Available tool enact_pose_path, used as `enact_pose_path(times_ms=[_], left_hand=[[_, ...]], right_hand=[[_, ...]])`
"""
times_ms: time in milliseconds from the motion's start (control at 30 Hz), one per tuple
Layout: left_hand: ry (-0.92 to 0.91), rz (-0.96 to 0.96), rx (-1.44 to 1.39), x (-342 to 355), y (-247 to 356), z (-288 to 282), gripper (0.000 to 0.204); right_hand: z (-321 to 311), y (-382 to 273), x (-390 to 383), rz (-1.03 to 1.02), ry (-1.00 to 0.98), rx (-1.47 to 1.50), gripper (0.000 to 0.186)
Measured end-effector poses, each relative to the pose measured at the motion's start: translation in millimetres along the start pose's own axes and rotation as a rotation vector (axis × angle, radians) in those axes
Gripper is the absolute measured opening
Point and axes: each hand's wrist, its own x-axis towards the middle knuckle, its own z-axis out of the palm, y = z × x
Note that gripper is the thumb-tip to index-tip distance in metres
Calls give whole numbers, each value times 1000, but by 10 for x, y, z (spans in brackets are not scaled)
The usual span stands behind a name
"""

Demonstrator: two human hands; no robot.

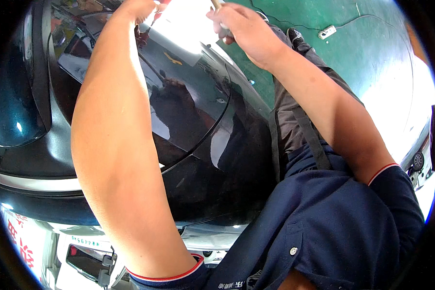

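Logged nearest the camera: navy shirt. Observed right grip curled narrow around pale stick, at upper left of that grip, long axis directed up and slightly left, out of view. Cannot tell spread or contents of left grip, farther left across white glare. Judged right grip the nearer to stick. Noted dark panel left of right grip, toward shirt.

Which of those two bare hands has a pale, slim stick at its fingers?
The bare right hand, nearer the green floor: a pale, slim stick shows at its curled fingers. No such stick shows at the bare left hand.
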Motion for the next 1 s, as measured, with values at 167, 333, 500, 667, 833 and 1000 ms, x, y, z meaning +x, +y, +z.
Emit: enact_pose_path(times_ms=[167,333,500,667,833,1000], left_hand=[[32,50,45,-29,44,-12,17],[-1,52,18,-13,90,1,20],[-17,-60,-143,18,43,-29,32],[-73,21,44,36,-74,-88,20],[70,64,29,64,25,70,22],[-10,-50,-124,47,-174,-37,24]], right_hand=[[27,-154,120,-94,254,138,28],[75,152,13,44,-11,-27,43],[-63,143,144,-80,118,86,35],[-63,-34,211,-165,271,194,28],[29,20,-71,33,3,-30,33],[84,90,-69,8,117,-1,28]])
